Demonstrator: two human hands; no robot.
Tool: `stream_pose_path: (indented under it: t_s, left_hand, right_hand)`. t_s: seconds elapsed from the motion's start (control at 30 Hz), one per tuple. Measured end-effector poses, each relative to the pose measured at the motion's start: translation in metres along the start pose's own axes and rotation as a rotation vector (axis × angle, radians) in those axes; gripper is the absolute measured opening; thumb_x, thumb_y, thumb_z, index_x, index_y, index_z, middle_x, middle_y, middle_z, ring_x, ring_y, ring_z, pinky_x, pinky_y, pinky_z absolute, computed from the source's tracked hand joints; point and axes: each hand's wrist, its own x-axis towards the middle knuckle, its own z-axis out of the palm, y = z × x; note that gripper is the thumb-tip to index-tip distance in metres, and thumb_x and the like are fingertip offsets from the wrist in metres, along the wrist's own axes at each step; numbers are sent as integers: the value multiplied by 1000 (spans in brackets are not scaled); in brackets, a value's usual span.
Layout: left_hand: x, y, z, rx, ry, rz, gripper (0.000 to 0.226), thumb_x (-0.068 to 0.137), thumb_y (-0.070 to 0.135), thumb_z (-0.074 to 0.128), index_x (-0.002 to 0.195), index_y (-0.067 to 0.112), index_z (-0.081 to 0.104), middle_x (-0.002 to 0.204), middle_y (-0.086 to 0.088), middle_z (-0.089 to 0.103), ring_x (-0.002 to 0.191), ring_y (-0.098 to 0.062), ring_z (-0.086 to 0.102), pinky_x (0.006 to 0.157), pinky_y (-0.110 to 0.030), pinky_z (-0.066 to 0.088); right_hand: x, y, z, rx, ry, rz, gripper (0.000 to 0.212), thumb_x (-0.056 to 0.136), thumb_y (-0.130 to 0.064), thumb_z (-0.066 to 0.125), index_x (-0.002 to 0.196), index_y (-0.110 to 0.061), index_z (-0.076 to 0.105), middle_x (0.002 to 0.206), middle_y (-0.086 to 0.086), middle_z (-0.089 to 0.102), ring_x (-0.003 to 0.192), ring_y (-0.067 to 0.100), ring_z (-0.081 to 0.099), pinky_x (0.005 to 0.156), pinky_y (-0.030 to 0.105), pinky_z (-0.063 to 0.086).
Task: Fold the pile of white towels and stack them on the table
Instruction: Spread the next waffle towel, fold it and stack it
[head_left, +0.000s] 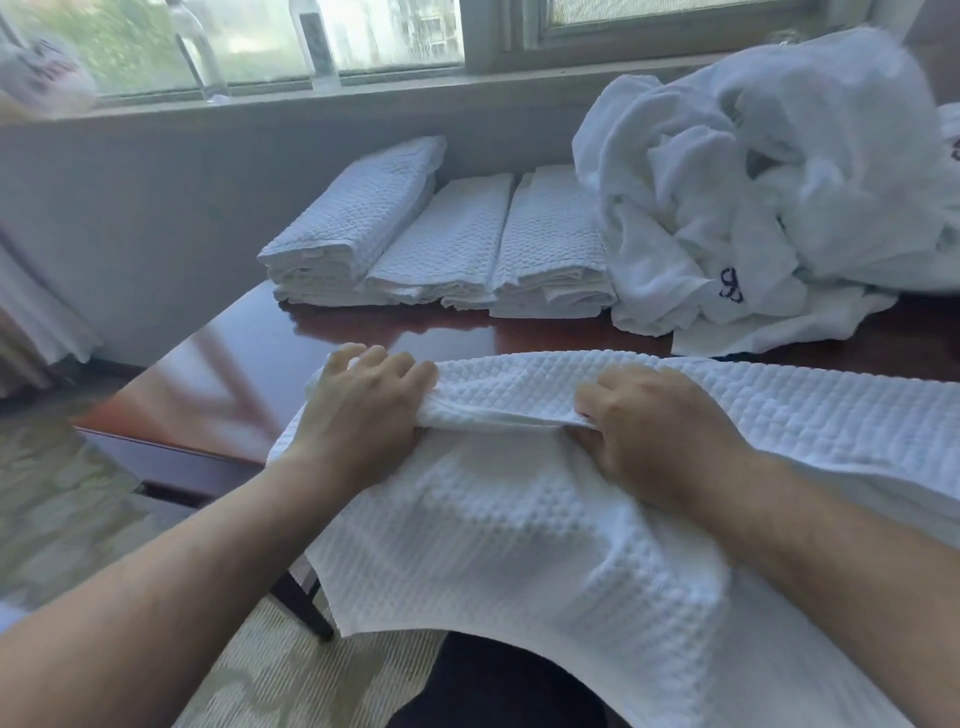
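A white waffle-weave towel (519, 525) lies across the near edge of the dark wooden table (363, 332) and hangs down toward me. My left hand (363, 410) grips a raised fold of it near its left end. My right hand (654, 426) pinches the same fold a little to the right. Three stacks of folded white towels (447, 244) stand side by side at the back of the table. A loose pile of unfolded white towels (769, 192) is heaped at the back right, one showing a dark monogram.
A grey wall and a window sill with two clear bottles (311, 47) run behind the table. The table's left corner ends over patterned carpet (67, 514). Bare tabletop shows between the stacks and the towel in my hands.
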Motion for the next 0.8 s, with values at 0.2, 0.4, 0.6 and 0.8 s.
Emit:
stream_pose_path:
  t_s: [0.2,0.4,0.6,0.8]
  left_hand:
    - [5,-10,1,76,155,-86,7,83,12,66,88,16,69,79,-5,56,76,-31,56,73,-44,37]
    - [1,-27,6,-27,228,-93,16,76,5,66,86,17,70,78,-5,58,75,-32,58,74,-43,33]
    - [-17,-36,17,-218,180,-316,22,77,20,69,88,19,50,87,6,60,85,-27,59,109,-46,25]
    - [-23,-36,19,-66,405,-239,31,69,19,60,99,23,64,88,6,61,85,-24,50,83,-40,27]
  right_hand:
    - [12,-41,8,185,59,43,20,100,-32,52,84,-20,52,79,-1,55,69,25,50,61,34,30]
    - [10,-46,17,229,67,-24,20,100,-29,58,89,-15,66,73,-2,55,61,25,55,52,32,38]
    - [21,-49,18,201,-43,61,26,97,-43,50,102,-22,64,93,-2,52,89,23,51,72,36,43]
    - [21,-61,19,261,37,58,11,91,-13,55,83,-9,62,82,4,53,78,26,48,68,44,46]
